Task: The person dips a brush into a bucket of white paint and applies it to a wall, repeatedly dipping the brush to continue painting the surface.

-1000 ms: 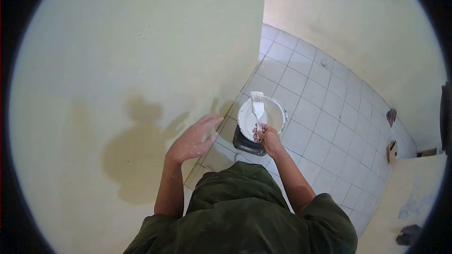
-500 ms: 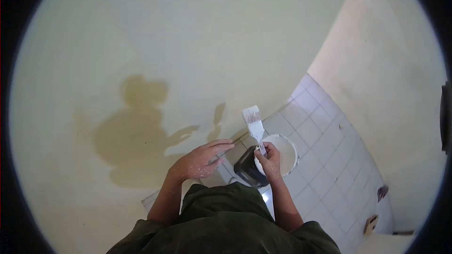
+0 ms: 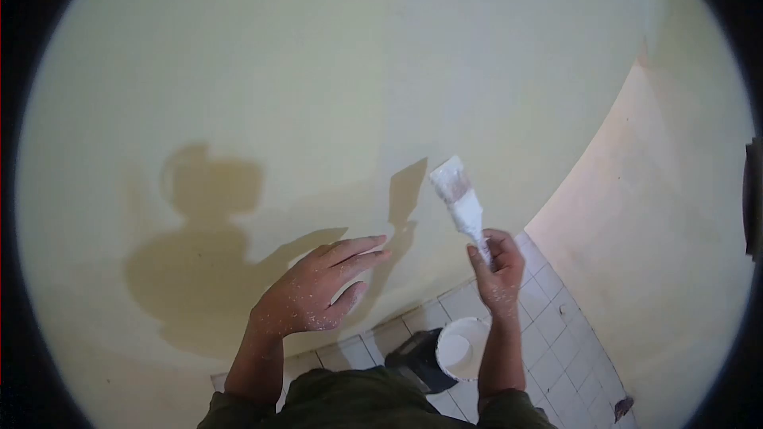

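Observation:
My right hand [image 3: 501, 270] grips the handle of a wide paintbrush [image 3: 463, 200], which points up with white paint on its bristles and ferrule. My left hand [image 3: 326, 282] is empty, fingers apart, speckled with white paint, and stands in front of the wall [image 3: 318, 95]. Below my right hand, a white bucket [image 3: 472, 332] on the floor holds white paint. Beside the bucket is a dark container [image 3: 420, 361], partly hidden by my clothing.
Pale floor tiles [image 3: 548, 334] run along the base of the wall. Another wall [image 3: 636, 230] rises on the right. A small dark object [image 3: 623, 408] lies on the floor at the lower right. Shadows of my body and the brush fall on the wall.
The view has tilted up toward the wall, so the bucket sits lower. My right hand has risen with the brush, nearer the wall. My left hand remains open.

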### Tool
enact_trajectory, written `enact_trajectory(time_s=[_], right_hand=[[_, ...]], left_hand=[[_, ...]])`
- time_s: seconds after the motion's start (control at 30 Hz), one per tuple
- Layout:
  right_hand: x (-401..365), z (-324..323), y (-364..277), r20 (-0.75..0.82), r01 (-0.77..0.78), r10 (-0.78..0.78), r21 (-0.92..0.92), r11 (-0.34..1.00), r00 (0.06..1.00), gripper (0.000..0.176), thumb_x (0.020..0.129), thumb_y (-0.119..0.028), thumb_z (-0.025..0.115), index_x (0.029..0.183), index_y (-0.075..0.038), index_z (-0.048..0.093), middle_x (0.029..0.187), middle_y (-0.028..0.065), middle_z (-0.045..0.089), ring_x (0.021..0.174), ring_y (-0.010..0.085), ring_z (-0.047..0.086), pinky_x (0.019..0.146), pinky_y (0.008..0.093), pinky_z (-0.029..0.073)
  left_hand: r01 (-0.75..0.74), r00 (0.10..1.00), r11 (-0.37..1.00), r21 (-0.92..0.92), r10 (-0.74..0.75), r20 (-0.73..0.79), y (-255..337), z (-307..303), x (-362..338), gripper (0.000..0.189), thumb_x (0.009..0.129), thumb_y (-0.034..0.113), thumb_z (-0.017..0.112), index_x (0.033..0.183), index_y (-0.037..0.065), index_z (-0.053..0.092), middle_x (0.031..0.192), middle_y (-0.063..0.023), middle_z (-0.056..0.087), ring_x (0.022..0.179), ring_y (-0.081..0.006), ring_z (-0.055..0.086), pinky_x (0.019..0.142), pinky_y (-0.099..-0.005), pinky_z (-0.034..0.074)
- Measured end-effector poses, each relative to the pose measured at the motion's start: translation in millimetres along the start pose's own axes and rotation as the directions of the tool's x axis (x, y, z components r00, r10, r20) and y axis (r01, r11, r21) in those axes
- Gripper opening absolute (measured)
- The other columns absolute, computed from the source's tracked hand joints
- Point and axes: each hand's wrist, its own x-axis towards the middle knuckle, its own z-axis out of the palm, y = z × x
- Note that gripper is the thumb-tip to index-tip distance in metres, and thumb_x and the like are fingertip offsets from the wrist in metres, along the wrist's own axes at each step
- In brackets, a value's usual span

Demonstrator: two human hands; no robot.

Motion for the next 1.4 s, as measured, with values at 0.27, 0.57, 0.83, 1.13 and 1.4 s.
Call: enact_trajectory(time_s=[0.27, 0.57, 0.83, 1.13, 1.4], right_hand=[[-23, 15, -139, -0.051, 0.4, -0.433, -0.301, 0.866, 0.9, 0.023, 0.095, -0.001, 0.07, 0.118, -0.003, 0.063, 0.075, -0.0042, 0.056, 0.067, 0.0021, 0.047, 0.06, 0.019, 0.036], [98, 41, -194, 0.055, 0.554, -0.776, -0.731, 0.398, 0.629, 0.016, 0.096, -0.012, 0.074, 0.111, -0.004, 0.073, 0.069, -0.0035, 0.054, 0.062, 0.0038, 0.042, 0.055, 0.023, 0.034], [142, 58, -260, 0.202, 0.566, -0.877, -0.819, 0.092, 0.435, 0.015, 0.097, -0.018, 0.072, 0.102, -0.003, 0.073, 0.066, 0.0044, 0.061, 0.059, 0.0113, 0.052, 0.054, 0.0304, 0.04], [107, 76, -348, 0.234, 0.692, -0.893, -0.713, 0.11, 0.383, 0.013, 0.096, -0.008, 0.068, 0.092, 0.003, 0.072, 0.069, 0.014, 0.068, 0.056, 0.0159, 0.058, 0.05, 0.0354, 0.045], [164, 81, -391, 0.264, 0.707, -0.925, -0.707, 0.007, 0.274, 0.01, 0.093, -0.009, 0.067, 0.094, -0.001, 0.071, 0.078, 0.0168, 0.069, 0.066, 0.0314, 0.065, 0.062, 0.0432, 0.05]], left_hand=[[-0.194, 0.865, 0.925, 0.328, 0.319, -0.387, 32, -43, -70, 0.055, 0.081, 0.0, 0.063, 0.135, 0.009, 0.064, 0.148, -0.0121, 0.056, 0.138, -0.035, 0.051, 0.115, -0.0476, 0.042], [-0.216, 0.72, 0.891, 0.4, 0.422, -0.551, -37, -24, 7, 0.05, 0.078, -0.001, 0.061, 0.126, 0.01, 0.07, 0.146, -0.0117, 0.058, 0.144, -0.0385, 0.046, 0.116, -0.0525, 0.04], [-0.18, 0.685, 0.859, 0.48, 0.459, -0.566, -35, -26, 3, 0.049, 0.078, -0.001, 0.06, 0.125, 0.011, 0.069, 0.149, -0.0123, 0.054, 0.15, -0.0402, 0.036, 0.123, -0.0652, 0.022], [0.051, 0.62, 0.655, 0.754, 0.571, -0.538, 7, -62, 22, 0.046, 0.081, -0.003, 0.053, 0.124, 0.007, 0.066, 0.148, -0.0115, 0.053, 0.15, -0.0296, 0.038, 0.127, -0.0613, 0.017], [0.316, 0.583, 0.477, 0.82, 0.584, -0.565, 24, -51, 7, 0.056, 0.086, 0.008, 0.052, 0.141, 0.007, 0.055, 0.161, -0.0096, 0.04, 0.152, -0.0251, 0.033, 0.128, -0.0594, 0.018]])
